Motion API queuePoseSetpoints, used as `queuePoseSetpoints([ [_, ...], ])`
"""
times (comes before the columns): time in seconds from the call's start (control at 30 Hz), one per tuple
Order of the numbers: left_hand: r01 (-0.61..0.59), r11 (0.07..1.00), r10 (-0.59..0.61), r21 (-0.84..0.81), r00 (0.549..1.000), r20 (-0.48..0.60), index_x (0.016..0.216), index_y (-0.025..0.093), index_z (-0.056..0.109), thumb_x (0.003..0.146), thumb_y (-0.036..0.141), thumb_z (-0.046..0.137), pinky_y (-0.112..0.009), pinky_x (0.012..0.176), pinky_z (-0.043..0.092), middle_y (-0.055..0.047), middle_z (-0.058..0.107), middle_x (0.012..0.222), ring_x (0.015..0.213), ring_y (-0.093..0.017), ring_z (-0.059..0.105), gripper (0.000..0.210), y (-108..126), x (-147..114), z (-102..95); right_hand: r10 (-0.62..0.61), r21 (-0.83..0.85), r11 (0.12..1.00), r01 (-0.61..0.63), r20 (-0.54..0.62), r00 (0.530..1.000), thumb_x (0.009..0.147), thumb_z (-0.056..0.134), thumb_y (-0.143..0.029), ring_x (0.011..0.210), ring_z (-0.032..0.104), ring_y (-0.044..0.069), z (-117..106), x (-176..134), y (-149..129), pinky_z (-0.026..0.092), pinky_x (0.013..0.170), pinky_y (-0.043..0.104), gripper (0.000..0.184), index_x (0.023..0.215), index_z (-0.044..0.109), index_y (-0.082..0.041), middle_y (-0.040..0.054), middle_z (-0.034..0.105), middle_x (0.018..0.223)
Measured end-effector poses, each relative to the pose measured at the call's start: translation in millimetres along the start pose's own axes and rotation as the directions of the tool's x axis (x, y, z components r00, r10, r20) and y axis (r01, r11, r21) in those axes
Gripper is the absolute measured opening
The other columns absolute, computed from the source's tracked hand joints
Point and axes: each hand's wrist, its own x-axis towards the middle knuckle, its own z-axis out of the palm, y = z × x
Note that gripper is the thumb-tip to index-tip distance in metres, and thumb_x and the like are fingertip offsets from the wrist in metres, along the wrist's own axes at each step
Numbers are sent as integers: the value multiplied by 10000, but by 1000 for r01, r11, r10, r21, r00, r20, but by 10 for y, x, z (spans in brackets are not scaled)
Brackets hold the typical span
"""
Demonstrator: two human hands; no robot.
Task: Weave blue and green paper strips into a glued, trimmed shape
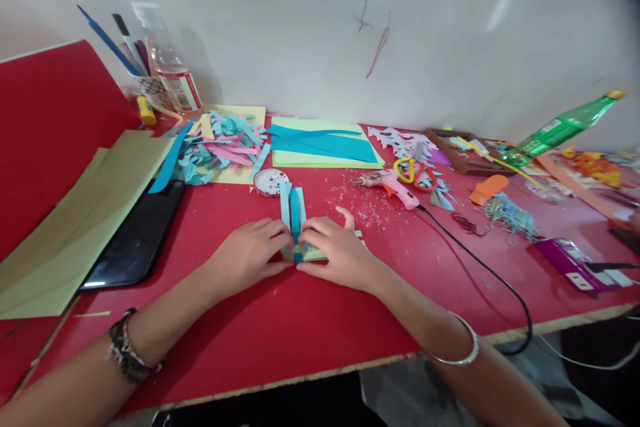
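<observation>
Blue paper strips, some lighter and one darker, stick out away from me between my hands. Beneath them lies a small pale green paper piece, mostly covered by my fingers. My left hand presses its bent fingers and thumb on the strips from the left. From the right, my right hand closes thumb and fingers on the same strips, its little finger lifted. The near end of the dark strip shows between my thumbs. Just beyond stands a small round white dish.
A pink glue gun with a black cord and yellow-and-red scissors lie to the right. Cut paper strips are heaped behind left, near a clear bottle. A dark phone-like slab, green bottle and purple power strip flank the workspace.
</observation>
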Motion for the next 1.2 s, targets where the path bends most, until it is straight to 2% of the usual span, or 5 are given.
queuePoseSetpoints([
  [0.2,-10,1000,10,10,1000,-2,856,195,559,797,246,531,-259,701,438,-33,572,910,822,-167,547,83,-7,-12,19,25,-24,999,-24,3,1000,806,512,-404,997,497,175,15,9,-9,66,977,452,225,911,539,-207,30,563,1034],
  [0.37,-11,1000,11,3,1000,-1,862,192,556,782,226,555,-263,703,444,-32,569,943,836,-170,552,87,-8,-18,21,53,30,998,-52,-18,998,793,521,-401,999,489,179,29,7,-26,74,968,466,219,908,526,-215,28,550,1031],
  [0.7,-57,989,59,134,998,-15,832,186,572,832,254,493,-243,660,443,-24,591,891,779,-155,580,104,15,-4,-21,60,36,998,-59,-26,998,787,537,-406,1021,482,180,63,15,-9,69,973,470,220,905,530,-220,31,539,1043],
  [1.03,-62,998,61,25,998,2,837,191,582,822,237,505,-244,708,439,-30,583,917,810,-147,567,91,-23,-3,-14,67,45,997,-66,-8,998,782,534,-429,1017,478,186,48,30,-40,68,971,483,240,892,542,-216,36,528,1062],
  [1.2,-27,995,28,-95,999,15,846,196,580,816,236,508,-252,725,432,-33,564,953,847,-153,551,88,-64,-8,2,74,36,997,-73,-17,997,816,506,-359,1009,482,169,63,28,-21,72,972,472,154,891,543,-230,21,531,1045],
])
